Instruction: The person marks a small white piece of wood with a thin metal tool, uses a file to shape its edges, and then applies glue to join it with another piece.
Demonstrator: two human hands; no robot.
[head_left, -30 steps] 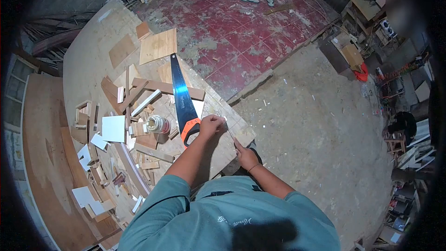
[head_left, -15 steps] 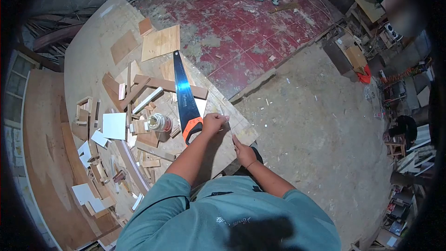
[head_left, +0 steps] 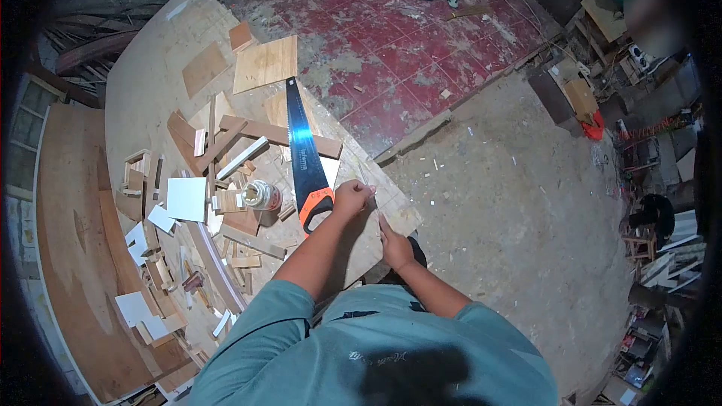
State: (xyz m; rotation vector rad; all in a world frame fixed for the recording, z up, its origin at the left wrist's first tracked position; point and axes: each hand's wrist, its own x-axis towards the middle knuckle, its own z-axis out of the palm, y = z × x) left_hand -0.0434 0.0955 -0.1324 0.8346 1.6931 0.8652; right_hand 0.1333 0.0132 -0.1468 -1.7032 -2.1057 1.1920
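Over the table's near corner, my left hand (head_left: 353,199) is closed, with fingertips pinched around something too small to make out. Just right of it and lower, my right hand (head_left: 395,248) is closed around a thin item hidden mostly by the fingers. The two hands are apart. A handsaw (head_left: 304,150) with a dark blade and an orange-and-black handle lies directly left of my left hand. Further left stands an open glass jar (head_left: 262,195) among wooden offcuts.
The worktable (head_left: 154,83) holds a light wooden board (head_left: 265,65), a white square piece (head_left: 186,199) and several wood strips. A curved wooden panel (head_left: 71,256) stands at the left. Slippers (head_left: 451,0) lie on the red tiled floor (head_left: 391,53).
The camera view has shifted slightly, so the table and saw appear a little further right and up. Both hands keep nearly the same pose.
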